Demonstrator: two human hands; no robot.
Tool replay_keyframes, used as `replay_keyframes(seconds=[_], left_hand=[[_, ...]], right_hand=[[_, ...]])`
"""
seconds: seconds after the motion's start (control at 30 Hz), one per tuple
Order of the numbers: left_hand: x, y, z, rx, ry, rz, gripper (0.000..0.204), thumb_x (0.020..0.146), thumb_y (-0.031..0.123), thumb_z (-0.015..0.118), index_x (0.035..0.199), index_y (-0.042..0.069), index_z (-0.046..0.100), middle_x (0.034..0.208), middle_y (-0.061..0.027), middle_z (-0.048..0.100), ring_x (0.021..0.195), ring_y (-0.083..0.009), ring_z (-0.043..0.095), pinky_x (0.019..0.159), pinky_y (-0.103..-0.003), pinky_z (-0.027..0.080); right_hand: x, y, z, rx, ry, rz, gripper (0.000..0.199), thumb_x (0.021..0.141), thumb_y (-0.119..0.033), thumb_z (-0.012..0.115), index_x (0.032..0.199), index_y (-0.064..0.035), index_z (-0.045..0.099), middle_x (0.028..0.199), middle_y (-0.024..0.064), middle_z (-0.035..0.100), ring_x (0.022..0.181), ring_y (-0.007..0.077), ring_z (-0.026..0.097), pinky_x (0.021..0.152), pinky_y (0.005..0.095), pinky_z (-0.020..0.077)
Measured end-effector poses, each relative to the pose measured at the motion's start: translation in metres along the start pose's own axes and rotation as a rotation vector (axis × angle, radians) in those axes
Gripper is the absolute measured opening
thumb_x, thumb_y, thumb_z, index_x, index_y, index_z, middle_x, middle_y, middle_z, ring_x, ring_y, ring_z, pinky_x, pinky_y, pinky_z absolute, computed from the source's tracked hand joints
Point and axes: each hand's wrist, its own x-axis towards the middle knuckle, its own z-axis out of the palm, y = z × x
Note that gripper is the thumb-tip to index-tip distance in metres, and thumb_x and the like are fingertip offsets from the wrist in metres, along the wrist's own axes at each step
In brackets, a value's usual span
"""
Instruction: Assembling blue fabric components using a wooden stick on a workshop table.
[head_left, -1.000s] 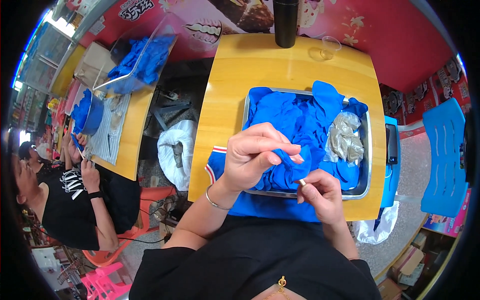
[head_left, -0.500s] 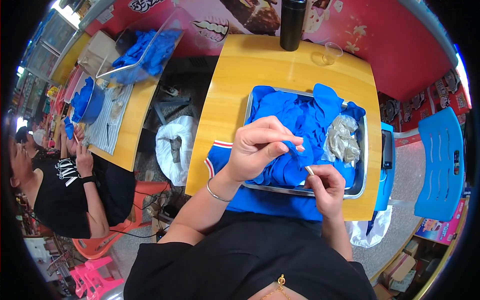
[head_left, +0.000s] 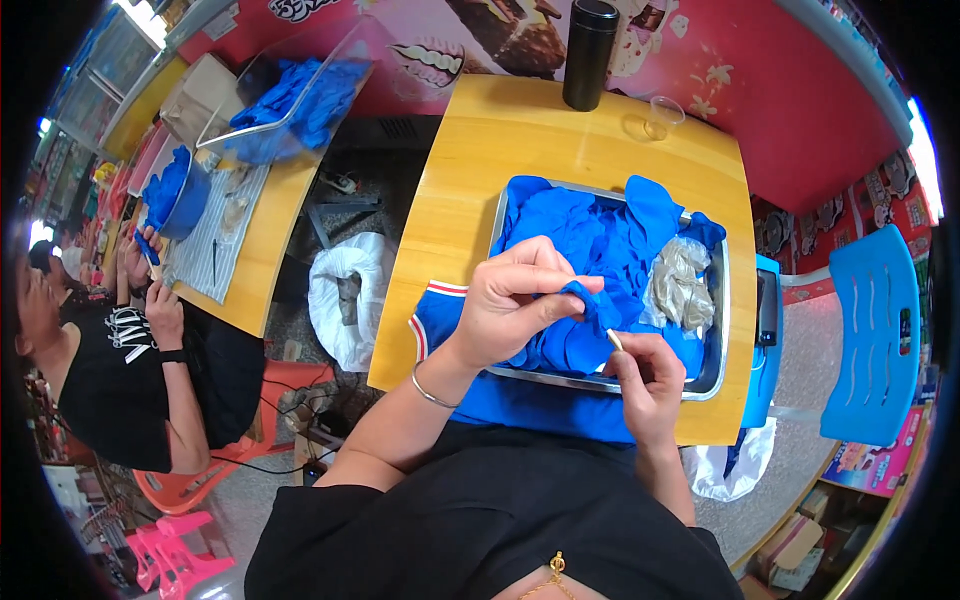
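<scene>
My left hand pinches a small blue cloth-like piece between thumb and fingertips. A short pale stick is held in the fingers of my right hand, its tip touching the lower edge of that piece. Both hands are over the near part of a metal tray. Many flat blue pieces are heaped in the tray. On the tray's right side lies a crumpled clear plastic bag with something greyish-beige in it.
The wooden table bears a black bottle and a clear cup at the back. Blue cloth with a striped edge lies near its left side. A co-worker sits left; a blue chair stands right.
My left fingers have shifted slightly on the blue piece, which looks more bunched. The stick stays against it. At left, the co-worker's hands and blue piece have moved a little.
</scene>
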Motion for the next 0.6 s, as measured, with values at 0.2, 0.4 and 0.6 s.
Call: replay_keyframes(seconds=[0.2,0.4,0.6], left_hand=[[0.004,0.007,-0.003,-0.148,-0.141,-0.018,0.023,0.071,-0.004,0.068,0.093,0.002,0.069,0.071,-0.0014,0.051,0.070,-0.0103,0.051,0.063,-0.021,0.045],[0.004,0.005,-0.006,-0.096,-0.050,-0.018,0.024,0.070,-0.005,0.068,0.094,0.001,0.069,0.072,-0.0011,0.051,0.071,-0.0106,0.050,0.063,-0.021,0.043],[0.004,0.001,0.002,-0.060,0.042,0.078,0.028,0.069,-0.006,0.069,0.097,0.001,0.068,0.071,0.0005,0.050,0.072,-0.0105,0.049,0.063,-0.021,0.041]], right_hand=[[0.003,0.008,-0.008,0.390,-0.241,0.114,0.008,0.083,0.003,0.053,0.089,0.0030,0.058,0.073,0.0075,0.058,0.060,0.0101,0.055,0.053,0.0203,0.0430],[0.005,0.001,-0.003,0.159,-0.112,0.062,0.009,0.083,0.001,0.054,0.091,0.0025,0.058,0.073,0.0065,0.058,0.061,0.0094,0.055,0.054,0.0199,0.0431],[-0.006,0.003,0.005,-0.033,0.041,-0.006,0.011,0.084,0.001,0.053,0.095,0.0021,0.056,0.076,0.0054,0.057,0.064,0.0090,0.055,0.059,0.0203,0.0452]])
